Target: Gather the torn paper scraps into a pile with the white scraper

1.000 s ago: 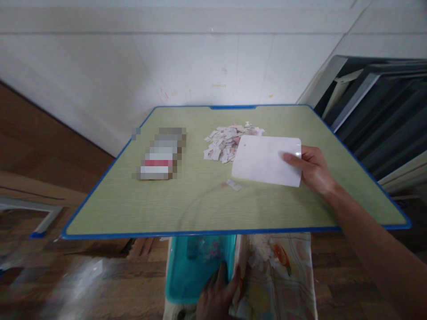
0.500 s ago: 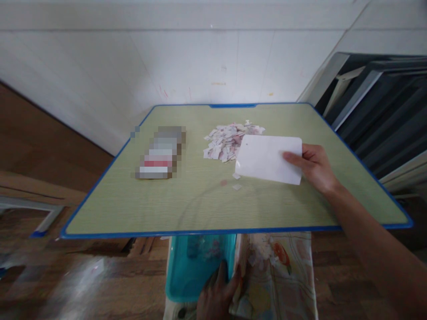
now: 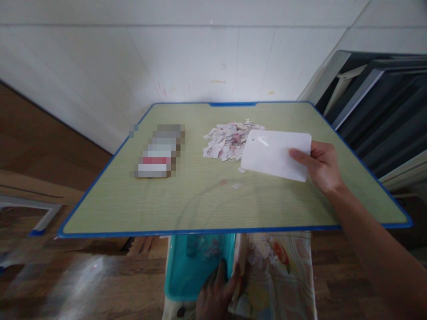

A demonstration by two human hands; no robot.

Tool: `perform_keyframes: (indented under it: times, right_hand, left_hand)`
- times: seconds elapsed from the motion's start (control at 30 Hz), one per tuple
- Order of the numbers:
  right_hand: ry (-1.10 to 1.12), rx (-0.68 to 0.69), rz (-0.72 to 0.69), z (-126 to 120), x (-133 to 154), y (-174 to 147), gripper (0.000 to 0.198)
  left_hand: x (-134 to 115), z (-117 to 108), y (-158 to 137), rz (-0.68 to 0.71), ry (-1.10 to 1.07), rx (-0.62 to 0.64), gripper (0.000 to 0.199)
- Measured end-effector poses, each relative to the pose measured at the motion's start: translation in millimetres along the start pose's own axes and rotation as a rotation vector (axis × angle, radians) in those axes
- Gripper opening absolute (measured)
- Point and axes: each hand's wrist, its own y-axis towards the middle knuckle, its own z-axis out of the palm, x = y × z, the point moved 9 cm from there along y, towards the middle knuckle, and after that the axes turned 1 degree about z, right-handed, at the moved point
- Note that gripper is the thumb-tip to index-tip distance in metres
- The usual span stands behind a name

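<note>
White card and paper scraps at a green worktop [image 3: 126,209] with blue edging. The right hand [image 3: 322,169] grips the white card [image 3: 276,155] by its right edge, thumb laid flat on the upper face; the other fingers are closed, partly hidden behind that edge. The card is over the right half of the worktop, its left end overlapping, in this view, the near right side of a pile of paper scraps [image 3: 223,142]; whether card and pile touch cannot be told. One small scrap [image 3: 242,170] shows at the card's near left corner, and another scrap [image 3: 236,186] lies nearer.

Below the near edge, the left hand [image 3: 215,293] is at the right side of a teal tray [image 3: 187,284], fingers somewhat spread; whether they grasp the rim cannot be told. Right of the tray is a fruit-printed cloth [image 3: 260,295] bearing more scraps. A pixelated object [image 3: 156,153] lies far left on the worktop.

Handling (judged): the card seems light, thin and fairly stiff; its glossy face may be slippery, so a thumb-over, fingers-under hold at the right edge suits it. The scraps look very light and easily scattered, better gathered together than pinched singly.
</note>
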Motion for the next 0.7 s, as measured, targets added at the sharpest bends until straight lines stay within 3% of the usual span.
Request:
perform_keyframes:
  times: [0.17, 0.33, 0.5, 0.7]
  right_hand:
    - [0.060, -0.128, -0.035, -15, 0, 0, 0.015]
    - [0.115, -0.029, 0.053, -6, -3, -1, 0.016]
    - [0.165, -0.095, 0.030, -12, 2, -1, 0.013]
    - [0.124, 0.002, 0.070, -3, -4, -2, 0.016]
  left_hand:
    - [-1, 2, 0, 0.012, 0.007, -0.011, 0.080]
    - [-1, -2, 0, -0.019, -0.016, -0.026, 0.086]
    - [-1, -2, -1, -0.031, -0.033, -0.010, 0.089]
    - [0, 8, -1, -0.030, -0.003, 0.013, 0.086]
